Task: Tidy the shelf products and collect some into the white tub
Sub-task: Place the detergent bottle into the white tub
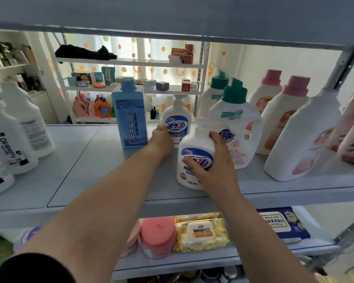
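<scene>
- Far left of the shelf (80, 160): a bunch of white bottles (8, 144), standing, at about 9 o'clock from my hands.
- Blue bottle (129, 117) is upright near the back, at 10 o'clock from my left hand (161, 137) and just beside it.
- Left hand is reaching deep in, with its fingers curled against the lower left side of the rear pump (177, 119). The thumb's hidden, so I honestly can't tell if that's a real grip.
- Front pump (194, 160) stands near the shelf's front edge, at 5 o'clock from the rear one. It has the same white body and the same blue label.
- Right hand (211, 160) is wrapped on the front pump, with the thumb across the label and the fingers round its right shoulder. My hands are apart, one bottle each.
- Green-cap jugs (233, 119) are at 1 o'clock from the front pump, the nearer one right behind my right fingers.
- Pink-cap bottles (282, 113) run off to the right, at 2 to 3 o'clock.
- Yellow wipes (202, 233) lie on the level below, at 6 o'clock from the front pump.
</scene>
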{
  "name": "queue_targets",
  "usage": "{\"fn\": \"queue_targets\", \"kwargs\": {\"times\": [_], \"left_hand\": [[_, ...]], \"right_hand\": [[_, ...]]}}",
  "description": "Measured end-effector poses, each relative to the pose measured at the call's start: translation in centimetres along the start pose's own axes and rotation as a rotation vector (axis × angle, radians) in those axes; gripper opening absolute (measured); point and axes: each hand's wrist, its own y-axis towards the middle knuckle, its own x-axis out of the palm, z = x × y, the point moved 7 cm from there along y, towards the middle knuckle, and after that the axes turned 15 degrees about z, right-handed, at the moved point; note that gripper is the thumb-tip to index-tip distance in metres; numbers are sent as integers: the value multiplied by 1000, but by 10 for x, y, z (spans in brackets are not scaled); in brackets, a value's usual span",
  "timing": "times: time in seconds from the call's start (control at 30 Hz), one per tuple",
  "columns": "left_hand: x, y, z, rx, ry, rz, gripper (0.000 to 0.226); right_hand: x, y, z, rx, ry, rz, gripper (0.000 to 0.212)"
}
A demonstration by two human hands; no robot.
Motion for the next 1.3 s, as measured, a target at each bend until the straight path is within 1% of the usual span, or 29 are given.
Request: {"fn": "queue_targets", "kwargs": {"times": [0.1,0.2,0.27,0.3,0.33,0.37,0.43,0.47,0.57,0.6,0.67,0.73,0.8,0.83,0.87,0.93,1.0,1.03,1.07,1.13,1.2,1.23,1.3], "left_hand": [[-5,-30,4,81,128,-112,51],[-16,-84,-4,252,325,-294,52],[-27,-117,-9,418,447,-285,48],[-34,-131,-10,468,454,-268,47],[-41,-144,-10,489,409,-254,46],[-50,-156,-12,460,324,-251,45],[-72,-176,-13,302,44,-215,47],[-85,-187,-13,220,-119,-170,45],[-109,-223,-14,62,-521,-96,27],[-111,-233,-19,9,-621,-84,23],[-113,-249,-34,-120,-747,-62,19],[-114,-263,-49,-224,-790,-40,18],[-115,-277,-60,-311,-827,-19,11],[-116,-284,-63,-356,-854,-21,12],[-116,-293,-66,-411,-880,-36,16],[-106,-313,-71,-564,-1003,-145,28],[-90,-336,-71,-724,-1153,-330,38],[-84,-348,-70,-770,-1199,-427,36],[-78,-361,-70,-804,-1220,-513,33],[-65,-385,-75,-858,-1222,-652,33],[-55,-405,-78,-894,-1216,-771,44],[-50,-412,-79,-898,-1208,-813,50],[-43,-423,-85,-884,-1137,-801,56]], "right_hand": [[-1,-3,8,29,38,-48,83],[-3,-8,13,75,73,-67,93],[-4,-10,13,105,98,-48,93],[-5,-11,11,128,119,-32,92],[-5,-12,10,155,149,-19,91],[-6,-14,9,185,183,-12,90],[-7,-21,4,233,233,-11,86],[-8,-27,-1,257,261,-17,82],[-4,-54,-16,384,367,-63,64],[-1,-66,-21,441,384,-89,63],[4,-90,-33,517,388,-140,64],[9,-111,-41,535,389,-181,58],[11,-132,-43,599,417,-165,42],[12,-143,-40,684,473,-151,31],[13,-155,-37,788,551,-159,27],[14,-182,-37,942,706,-218,38],[11,-204,-38,953,777,-304,44],[9,-215,-38,926,796,-358,47],[6,-226,-34,900,799,-401,50],[-3,-243,-19,897,781,-409,63],[-12,-258,-4,958,728,-372,84],[-18,-264,3,965,678,-350,88],[-31,-272,13,950,566,-319,84]]}}
